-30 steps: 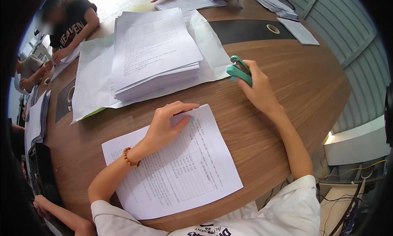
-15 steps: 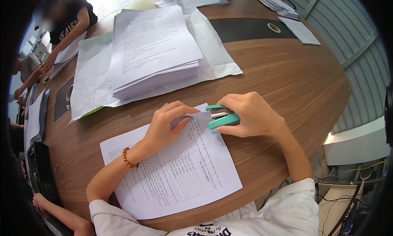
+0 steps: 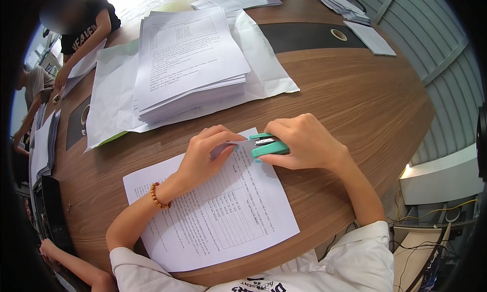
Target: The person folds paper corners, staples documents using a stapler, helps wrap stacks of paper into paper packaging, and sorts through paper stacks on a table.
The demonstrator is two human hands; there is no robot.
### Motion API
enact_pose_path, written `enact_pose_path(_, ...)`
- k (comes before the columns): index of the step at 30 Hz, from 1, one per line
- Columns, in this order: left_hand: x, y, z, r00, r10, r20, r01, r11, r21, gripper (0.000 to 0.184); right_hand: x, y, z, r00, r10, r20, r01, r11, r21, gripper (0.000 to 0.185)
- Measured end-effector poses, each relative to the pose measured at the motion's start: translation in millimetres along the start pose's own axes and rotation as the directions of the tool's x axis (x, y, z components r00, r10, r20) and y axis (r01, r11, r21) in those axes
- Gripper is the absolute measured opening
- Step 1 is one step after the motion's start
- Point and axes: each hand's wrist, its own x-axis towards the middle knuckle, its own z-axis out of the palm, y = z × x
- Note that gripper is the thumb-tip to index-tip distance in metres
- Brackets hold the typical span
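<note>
Printed sheets of paper (image 3: pixel 218 211) lie on the wooden table in front of me. My left hand (image 3: pixel 205 150) pinches their upper edge, lifting it a little between thumb and fingers. In my right hand (image 3: pixel 299 142) is a green stapler (image 3: pixel 270 148), gripped from the right side. Its jaws point left, at the raised edge of the sheets near my left fingertips. Whether the jaws touch the paper is hard to make out.
Beyond my hands a thick stack of printed paper (image 3: pixel 190 64) rests on white wrapping paper (image 3: pixel 269 74). More papers (image 3: pixel 345 7) lie at the far right. A person (image 3: pixel 86 28) works at the upper left; another person's arm (image 3: pixel 76 266) reaches in at the lower left, beside a black tray (image 3: pixel 53 211).
My right hand has moved slightly left with the stapler, bringing its jaws closer to the held edge of the sheets. My left hand has stayed in place.
</note>
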Motion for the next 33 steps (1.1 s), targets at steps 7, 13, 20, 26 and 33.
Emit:
enact_pose_path(7, -1, 0, 0, 1.0, -0.012, 0.003, 0.012, 1.0, -0.024, 0.023, 1, 1, 2, 1.0, -0.015, -0.007, 0.014, 0.999, -0.039, 0.034)
enact_pose_path(13, -1, -1, 1, 1.0, 0.025, -0.009, -0.025, 1.0, 0.019, 0.022, 0, 9, 12, 0.991, -0.099, -0.085, 0.089, 0.99, -0.108, 0.036)
enact_pose_path(20, -2, 0, 0, 0.997, 0.082, -0.015, -0.08, 0.992, 0.095, 0.022, 2, 17, 19, 0.977, -0.155, -0.144, 0.138, 0.983, -0.118, 0.034)
enact_pose_path(26, 1, 7, -5, 0.998, -0.063, -0.007, 0.062, 0.995, -0.076, 0.028, -7, 32, -7, 0.986, 0.114, -0.121, -0.042, 0.873, 0.485, 0.037)
enact_pose_path(33, 13, 16, -81, 0.845, -0.179, 0.504, 0.164, 0.984, 0.074, 0.029, -18, 80, 5, 0.791, 0.583, -0.183, -0.186, 0.516, 0.836, 0.036)
